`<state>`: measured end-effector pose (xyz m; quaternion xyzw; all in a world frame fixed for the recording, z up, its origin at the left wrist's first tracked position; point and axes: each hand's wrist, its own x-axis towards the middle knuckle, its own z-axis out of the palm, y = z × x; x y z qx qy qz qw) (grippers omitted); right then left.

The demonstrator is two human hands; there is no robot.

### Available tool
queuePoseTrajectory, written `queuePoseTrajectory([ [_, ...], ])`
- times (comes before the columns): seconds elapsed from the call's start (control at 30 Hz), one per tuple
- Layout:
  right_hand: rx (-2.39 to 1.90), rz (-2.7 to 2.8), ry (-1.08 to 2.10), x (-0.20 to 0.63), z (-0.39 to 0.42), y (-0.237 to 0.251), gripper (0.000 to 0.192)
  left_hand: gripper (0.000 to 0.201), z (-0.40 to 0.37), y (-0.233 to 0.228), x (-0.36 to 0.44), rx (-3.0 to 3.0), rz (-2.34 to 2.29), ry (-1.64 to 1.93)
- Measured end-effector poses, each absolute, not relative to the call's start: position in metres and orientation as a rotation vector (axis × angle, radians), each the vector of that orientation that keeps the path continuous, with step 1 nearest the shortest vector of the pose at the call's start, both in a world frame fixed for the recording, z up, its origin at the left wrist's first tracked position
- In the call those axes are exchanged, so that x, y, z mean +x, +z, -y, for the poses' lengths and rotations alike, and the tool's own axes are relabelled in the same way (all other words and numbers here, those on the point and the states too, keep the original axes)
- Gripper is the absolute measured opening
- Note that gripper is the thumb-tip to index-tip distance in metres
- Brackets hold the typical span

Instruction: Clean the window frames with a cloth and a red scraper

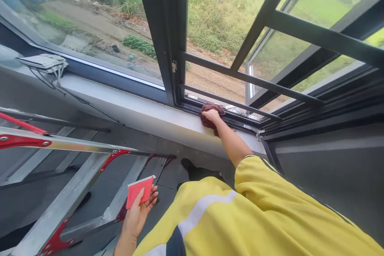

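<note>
A dark-framed window (210,48) stands open above a pale grey sill (135,108), with grass and a dirt track outside. An aluminium stepladder (75,192) with red brackets fills the near left. The right hand (212,116) presses a dark red cloth (211,113) onto the sill's far edge, grip closed over it. The left hand (138,212) clasps a small red scraper (139,191), near left, low.

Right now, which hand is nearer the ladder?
Left. The left hand, holding a red card, hovers just over the ladder rails. The right hand presses a dark red cloth on the window sill, farther off.
</note>
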<state>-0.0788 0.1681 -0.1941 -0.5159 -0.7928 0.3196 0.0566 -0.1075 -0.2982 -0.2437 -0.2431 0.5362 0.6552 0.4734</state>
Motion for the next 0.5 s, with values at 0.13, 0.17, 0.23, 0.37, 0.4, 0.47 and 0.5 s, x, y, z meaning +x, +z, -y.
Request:
queuePoseTrajectory([
  [0.13, -1.394, 2.562, 1.118, -0.193, -0.133, -0.203, 0.018, 0.025, 0.312, -0.248, -0.11, -0.667, -1.331, 1.692],
  [0.17, -1.348, 2.583, 1.175, -0.206, -0.128, -0.202, 0.017, 0.027, 0.317, -0.25, -0.108, -0.69, -1.335, 1.706],
  [0.23, -1.213, 2.605, 1.305, -0.215, -0.122, -0.197, 0.014, 0.031, 0.326, -0.254, -0.103, -0.723, -1.359, 1.717],
  [0.37, -0.901, 2.676, 1.641, -0.188, -0.099, -0.18, 0.014, 0.033, 0.32, -0.256, -0.097, -0.759, -1.397, 1.643],
  [0.4, -0.832, 2.676, 1.761, -0.177, -0.089, -0.175, 0.017, 0.032, 0.315, -0.254, -0.099, -0.743, -1.381, 1.63],
  [0.47, -0.727, 2.491, 2.059, -0.151, -0.068, -0.162, 0.024, 0.029, 0.305, -0.247, -0.104, -0.676, -1.352, 1.647],
  [0.5, -0.705, 2.308, 2.182, -0.134, -0.06, -0.156, 0.027, 0.027, 0.302, -0.243, -0.107, -0.637, -1.348, 1.674],
])
